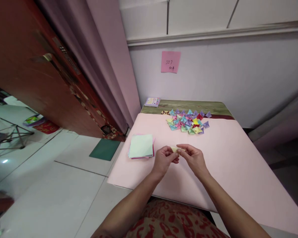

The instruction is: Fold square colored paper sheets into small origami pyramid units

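Note:
Between my two hands is a small piece of folded pale yellow paper (174,149), mostly covered by the fingers. My left hand (164,159) pinches its left side, and my right hand (193,158) grips its right side with thumb and forefinger. Both hands are just above the pink table covering (228,158). To the left of my left hand lies a stack of square coloured paper (141,146), pale green on top with pink edges showing. Beyond my hands sits a pile of folded paper shapes (188,122) in purple, blue, yellow, red, pink and green.
A small pack with a printed cover (152,101) lies at the table's far left corner. A pink note (171,61) with handwriting is stuck on the wall behind. To the left are a purple curtain (109,49), a brown door (22,56) and a green mat (104,149) on the floor.

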The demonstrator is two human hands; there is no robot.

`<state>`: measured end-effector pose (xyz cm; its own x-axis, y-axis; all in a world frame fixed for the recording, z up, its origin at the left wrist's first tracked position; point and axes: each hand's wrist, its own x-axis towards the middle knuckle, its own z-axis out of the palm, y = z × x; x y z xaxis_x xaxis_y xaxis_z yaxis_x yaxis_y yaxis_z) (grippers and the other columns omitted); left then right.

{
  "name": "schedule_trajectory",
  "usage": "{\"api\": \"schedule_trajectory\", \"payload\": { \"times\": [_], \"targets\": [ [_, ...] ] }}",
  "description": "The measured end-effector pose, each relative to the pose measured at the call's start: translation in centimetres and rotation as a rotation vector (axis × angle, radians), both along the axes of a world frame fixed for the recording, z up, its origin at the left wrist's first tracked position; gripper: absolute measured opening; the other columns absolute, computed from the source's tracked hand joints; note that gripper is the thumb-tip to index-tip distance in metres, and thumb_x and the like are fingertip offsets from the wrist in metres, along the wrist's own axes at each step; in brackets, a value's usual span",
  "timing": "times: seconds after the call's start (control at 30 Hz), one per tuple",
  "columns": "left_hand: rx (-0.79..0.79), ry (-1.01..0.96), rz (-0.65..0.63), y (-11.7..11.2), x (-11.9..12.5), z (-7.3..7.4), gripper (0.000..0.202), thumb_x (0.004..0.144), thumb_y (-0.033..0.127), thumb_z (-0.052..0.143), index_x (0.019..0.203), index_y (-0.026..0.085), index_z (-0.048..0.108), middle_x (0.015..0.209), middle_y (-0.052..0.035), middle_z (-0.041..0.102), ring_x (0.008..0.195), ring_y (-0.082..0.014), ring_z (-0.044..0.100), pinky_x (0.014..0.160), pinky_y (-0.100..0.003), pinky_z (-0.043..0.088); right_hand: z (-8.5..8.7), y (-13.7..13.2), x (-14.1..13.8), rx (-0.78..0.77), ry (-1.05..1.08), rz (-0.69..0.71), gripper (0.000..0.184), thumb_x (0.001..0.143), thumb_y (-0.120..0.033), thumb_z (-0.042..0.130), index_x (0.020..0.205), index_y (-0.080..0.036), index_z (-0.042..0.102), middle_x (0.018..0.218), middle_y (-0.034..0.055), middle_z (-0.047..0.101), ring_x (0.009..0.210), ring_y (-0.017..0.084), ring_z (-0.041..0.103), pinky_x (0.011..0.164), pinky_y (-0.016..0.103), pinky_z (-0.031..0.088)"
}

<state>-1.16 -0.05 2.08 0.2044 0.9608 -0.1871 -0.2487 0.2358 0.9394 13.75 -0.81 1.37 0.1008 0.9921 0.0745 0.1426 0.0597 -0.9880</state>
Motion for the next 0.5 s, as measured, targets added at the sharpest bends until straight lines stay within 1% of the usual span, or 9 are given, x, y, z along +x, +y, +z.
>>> {"api": "schedule_trajectory", "payload": {
  "times": [0.07, 0.17, 0.23, 0.3, 0.37, 0.4, 0.47, 0.5],
  "targets": [
    [-0.012, -0.008, 0.034, 0.2, 0.1, -0.1, 0.04, 0.063, 0.041, 0.083, 0.078, 0.015, 0.055, 0.059, 0.0009, 0.064, 0.055, -0.0148, 0.065, 0.058, -0.028, 0.056, 0.1, -0.1, 0.0, 0.116, -0.181, -0.019, 0.026, 0.084, -0.041, 0.067, 0.099, -0.022, 0.076, 0.08, 0.0041, 0.071, 0.064, 0.016, 0.061, 0.061, 0.028, 0.05],
    [0.02, 0.012, 0.08, 0.5, 0.1, -0.2, 0.046, 0.063, 0.037, 0.083, 0.093, 0.017, 0.055, 0.058, 0.0036, 0.063, 0.055, -0.0155, 0.065, 0.059, -0.03, 0.057, 0.1, -0.2, 0.0, 0.32, -0.429, -0.065, 0.021, 0.09, -0.035, 0.061, 0.103, -0.026, 0.076, 0.096, 0.0053, 0.072, 0.08, 0.018, 0.066, 0.073, 0.03, 0.051],
    [0.068, 0.066, 0.092, 0.5, 0.0, -0.2, 0.047, 0.067, 0.035, 0.08, 0.102, 0.018, 0.054, 0.059, 0.0046, 0.063, 0.056, -0.0158, 0.065, 0.059, -0.03, 0.056, 0.0, -0.2, 0.0, 0.411, -0.537, -0.115, 0.021, 0.092, -0.033, 0.058, 0.103, -0.028, 0.075, 0.1, 0.0058, 0.071, 0.089, 0.019, 0.066, 0.077, 0.031, 0.051],
    [0.142, 0.165, 0.104, 0.5, -0.2, -0.2, 0.043, 0.073, 0.034, 0.075, 0.107, 0.018, 0.053, 0.06, 0.0048, 0.062, 0.057, -0.0156, 0.065, 0.06, -0.029, 0.055, 0.1, -0.2, -0.1, 0.458, -0.593, -0.165, 0.02, 0.092, -0.034, 0.059, 0.099, -0.028, 0.076, 0.101, 0.0063, 0.07, 0.093, 0.02, 0.064, 0.08, 0.032, 0.05],
    [0.26, 0.32, 0.115, 0.3, -0.4, -0.2, 0.039, 0.078, 0.031, 0.069, 0.111, 0.019, 0.054, 0.062, 0.004, 0.063, 0.058, -0.015, 0.064, 0.061, -0.027, 0.053, 0.3, -0.2, -0.1, 0.418, -0.59, -0.179, 0.019, 0.089, -0.039, 0.062, 0.092, -0.027, 0.077, 0.091, 0.0053, 0.07, 0.085, 0.019, 0.063, 0.075, 0.03, 0.049],
    [0.334, 0.403, 0.111, 0.2, -0.6, -0.2, 0.037, 0.08, 0.029, 0.066, 0.115, 0.02, 0.055, 0.065, 0.0032, 0.064, 0.06, -0.0146, 0.064, 0.063, -0.027, 0.053, 0.5, -0.2, 0.0, 0.353, -0.553, -0.152, 0.02, 0.087, -0.042, 0.064, 0.089, -0.026, 0.077, 0.081, 0.0038, 0.068, 0.075, 0.018, 0.061, 0.068, 0.028, 0.047],
    [0.484, 0.534, 0.081, 0.0, -0.8, -0.1, 0.038, 0.084, 0.025, 0.06, 0.121, 0.022, 0.055, 0.071, 0.0014, 0.067, 0.065, -0.0139, 0.064, 0.066, -0.026, 0.052, 0.7, -0.1, 0.1, 0.158, -0.394, -0.021, 0.028, 0.083, -0.049, 0.067, 0.087, -0.023, 0.075, 0.06, -0.001, 0.057, 0.055, 0.013, 0.05, 0.053, 0.025, 0.039],
    [0.538, 0.567, 0.053, -0.1, -0.9, -0.1, 0.039, 0.085, 0.023, 0.057, 0.123, 0.023, 0.055, 0.074, 0.0007, 0.068, 0.067, -0.0137, 0.064, 0.068, -0.026, 0.051, 0.9, -0.1, 0.2, 0.059, -0.284, 0.063, 0.032, 0.081, -0.053, 0.068, 0.086, -0.021, 0.074, 0.055, -0.003, 0.052, 0.05, 0.011, 0.044, 0.048, 0.024, 0.035]
  ]
}}
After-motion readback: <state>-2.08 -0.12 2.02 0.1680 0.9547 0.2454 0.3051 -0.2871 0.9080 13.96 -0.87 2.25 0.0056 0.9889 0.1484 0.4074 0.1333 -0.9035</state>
